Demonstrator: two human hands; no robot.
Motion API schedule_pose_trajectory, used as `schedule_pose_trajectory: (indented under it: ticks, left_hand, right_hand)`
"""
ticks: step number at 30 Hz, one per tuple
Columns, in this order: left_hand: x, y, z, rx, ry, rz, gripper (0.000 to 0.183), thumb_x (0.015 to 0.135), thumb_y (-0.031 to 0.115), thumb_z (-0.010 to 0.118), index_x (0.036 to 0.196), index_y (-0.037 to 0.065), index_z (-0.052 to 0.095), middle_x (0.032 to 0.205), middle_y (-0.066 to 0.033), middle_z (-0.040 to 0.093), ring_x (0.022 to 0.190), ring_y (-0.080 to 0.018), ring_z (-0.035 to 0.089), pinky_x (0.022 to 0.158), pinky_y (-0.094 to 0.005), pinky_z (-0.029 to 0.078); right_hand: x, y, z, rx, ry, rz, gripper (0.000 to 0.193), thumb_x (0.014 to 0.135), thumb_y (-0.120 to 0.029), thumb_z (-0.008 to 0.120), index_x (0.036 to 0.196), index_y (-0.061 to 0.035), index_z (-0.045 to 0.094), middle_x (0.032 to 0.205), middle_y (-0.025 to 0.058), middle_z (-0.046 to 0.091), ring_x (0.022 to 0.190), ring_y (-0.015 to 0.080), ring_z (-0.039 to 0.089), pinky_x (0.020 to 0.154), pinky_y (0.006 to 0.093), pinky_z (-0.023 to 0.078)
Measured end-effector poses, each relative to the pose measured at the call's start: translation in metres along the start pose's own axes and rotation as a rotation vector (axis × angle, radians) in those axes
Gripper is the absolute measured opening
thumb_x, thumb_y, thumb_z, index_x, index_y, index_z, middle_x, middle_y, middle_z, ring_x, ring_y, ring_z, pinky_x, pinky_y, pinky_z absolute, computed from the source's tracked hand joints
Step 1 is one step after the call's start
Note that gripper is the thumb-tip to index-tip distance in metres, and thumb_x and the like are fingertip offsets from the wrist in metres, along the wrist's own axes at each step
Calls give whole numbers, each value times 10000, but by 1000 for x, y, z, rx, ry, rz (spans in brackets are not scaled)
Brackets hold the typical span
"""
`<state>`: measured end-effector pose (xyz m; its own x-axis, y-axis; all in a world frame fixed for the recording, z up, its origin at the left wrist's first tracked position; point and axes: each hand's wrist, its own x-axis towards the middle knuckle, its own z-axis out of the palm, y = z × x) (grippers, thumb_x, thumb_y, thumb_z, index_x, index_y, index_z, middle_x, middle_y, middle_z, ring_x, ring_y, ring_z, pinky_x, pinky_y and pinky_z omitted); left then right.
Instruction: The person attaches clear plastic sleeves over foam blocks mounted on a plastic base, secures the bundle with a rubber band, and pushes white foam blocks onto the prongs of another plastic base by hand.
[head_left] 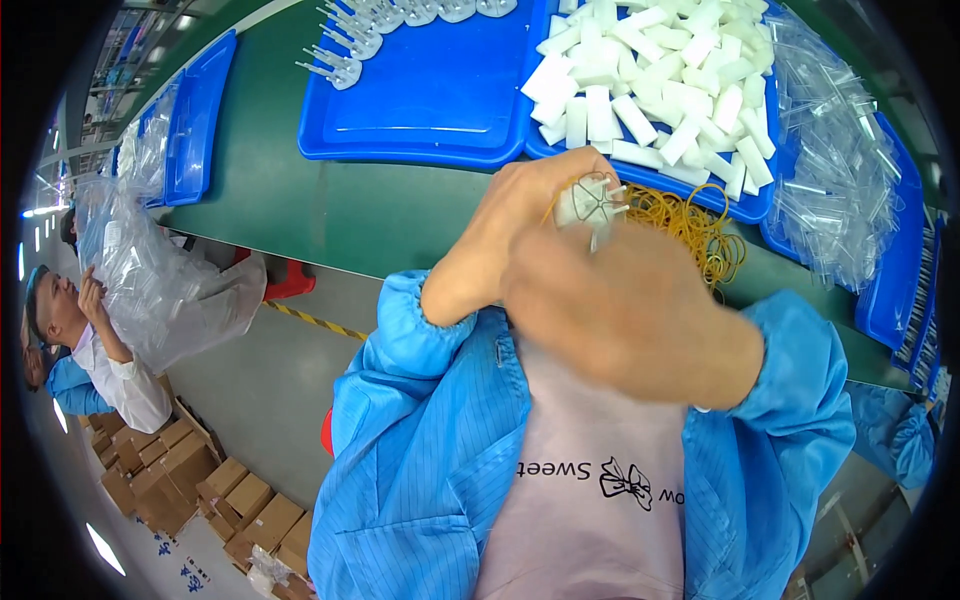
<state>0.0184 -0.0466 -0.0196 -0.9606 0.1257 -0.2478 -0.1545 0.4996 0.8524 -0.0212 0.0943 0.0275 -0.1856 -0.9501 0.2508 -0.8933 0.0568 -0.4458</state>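
Note:
My left hand [495,225] is closed around a small white plastic piece with several prongs [588,200], held above the near edge of the bench. Thin lines form a star pattern across its face; I cannot tell what they are. My right hand [625,305] is in front of it and close by, smeared by motion, so its fingers and anything in them cannot be made out. A tangle of yellow rubber bands [705,235] lies just beyond my right hand. Similar pronged pieces [345,45] stand along the far left of a blue tray [420,115].
White foam-like blocks [660,80] fill a second blue tray [755,205]. Clear plastic tubes or sleeves [835,160] are heaped at the right. Another blue tray [198,120] sits on the green bench [270,190] at left. Beyond are a person [120,365] and cardboard boxes [185,475].

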Motion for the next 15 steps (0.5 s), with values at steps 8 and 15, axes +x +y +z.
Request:
schedule_pose_trajectory:
  ticks: [8, 15]
  left_hand:
    - [-21, -10, 14, -1234, 100, 337, 374, 626, -37, 717, 905, 79, 496, 772, -27, 553, 700, -127, 535, 605, -260, 452]
    - [-5, -3, 28, -1706, -23, 322, 536, 685, 459, 772, 990, 162, 447, 788, -6, 518, 713, -169, 522, 547, -290, 444]
  right_hand:
    - [-55, 15, -25, -114, 203, 299, 248, 620, -116, 669, 845, -17, 635, 746, 72, 494, 708, 235, 551, 601, 325, 471]
    - [-85, 25, -16, 1121, 368, -222, 134, 697, -135, 683, 739, -20, 627, 675, 66, 526, 677, 233, 567, 692, 395, 474]
